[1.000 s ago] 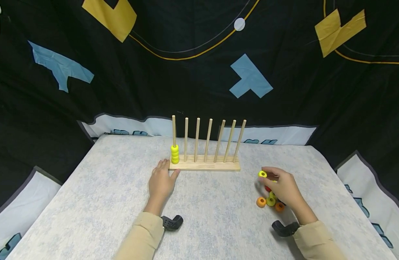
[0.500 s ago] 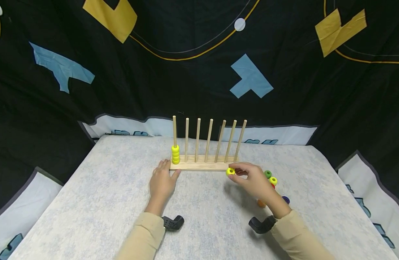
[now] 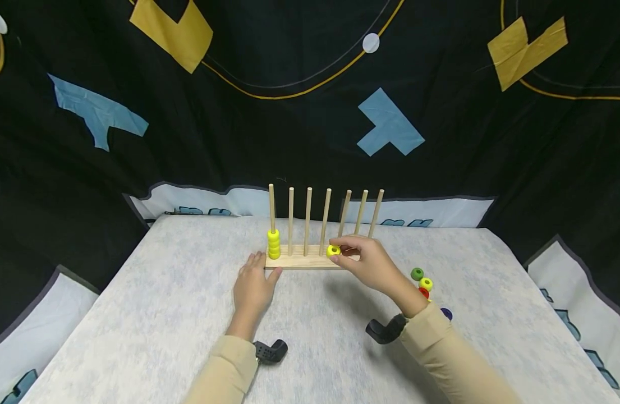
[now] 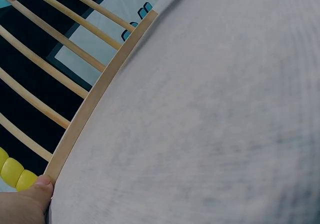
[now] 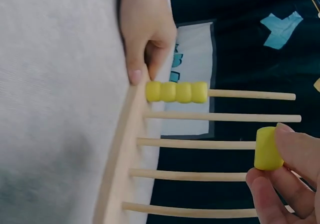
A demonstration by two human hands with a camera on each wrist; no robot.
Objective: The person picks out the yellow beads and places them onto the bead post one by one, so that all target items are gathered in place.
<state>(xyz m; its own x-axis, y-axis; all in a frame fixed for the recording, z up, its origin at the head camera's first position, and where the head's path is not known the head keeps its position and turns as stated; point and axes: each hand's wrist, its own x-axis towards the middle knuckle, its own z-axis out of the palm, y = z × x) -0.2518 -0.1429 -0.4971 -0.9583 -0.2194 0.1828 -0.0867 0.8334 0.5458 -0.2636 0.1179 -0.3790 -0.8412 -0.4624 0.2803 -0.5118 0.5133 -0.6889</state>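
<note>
A wooden peg stand [image 3: 299, 261] with several upright rods stands on the table; yellow beads [image 3: 274, 245] are stacked on its leftmost rod. My left hand [image 3: 252, 290] grips the left end of the base, its thumb [image 5: 135, 70] on the front edge and fingers behind in the right wrist view. Between thumb and fingertips, my right hand [image 3: 366, 262] pinches another yellow bead [image 3: 333, 251], its hole turned upward. In the head view this bead overlaps the middle rods; in the right wrist view it is level with the upper part of the rods, with the hand partly covering some.
Loose beads lie right of the stand: green [image 3: 417, 274], yellow [image 3: 426, 284], red [image 3: 423, 293] and dark purple [image 3: 446, 313]. My right forearm hides others. A black wrist camera [image 3: 385, 329] sticks out from the right wrist. Behind the table hangs a dark curtain [image 3: 289, 140].
My right hand has carried the yellow bead leftward from the loose beads to in front of the stand's middle rods. The left hand has stayed at the base's left end.
</note>
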